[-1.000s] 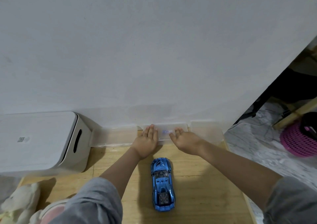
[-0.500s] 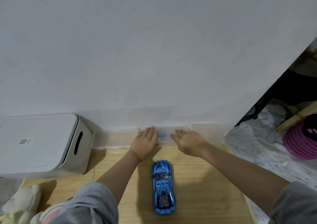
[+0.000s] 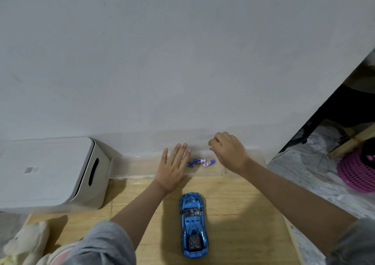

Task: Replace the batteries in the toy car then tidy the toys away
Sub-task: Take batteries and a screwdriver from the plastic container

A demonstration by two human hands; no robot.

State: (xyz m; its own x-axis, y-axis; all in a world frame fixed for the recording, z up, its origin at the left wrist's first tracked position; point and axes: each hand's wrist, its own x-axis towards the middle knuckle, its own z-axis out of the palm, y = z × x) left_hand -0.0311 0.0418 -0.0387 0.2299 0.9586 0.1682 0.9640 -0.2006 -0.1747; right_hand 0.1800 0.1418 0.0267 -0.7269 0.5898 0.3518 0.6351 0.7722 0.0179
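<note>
A shiny blue toy car stands on the wooden board, nose toward the wall. Behind it, against the wall, lies a long clear plastic box. Three small blue-and-white batteries lie inside it. My left hand rests flat on the box just left of the batteries, fingers spread. My right hand is raised above the box's right part, fingers curled as if pinching the edge of a see-through lid that I can barely make out.
A white lidded bin with a slot handle stands at the left. A pale plush toy lies at the bottom left. Right of the wooden board is marble floor with a pink basket.
My right hand has lifted off the box and curled its fingers. The batteries, only a blur under the lid before, now show plainly. My left hand stays flat on the box.
</note>
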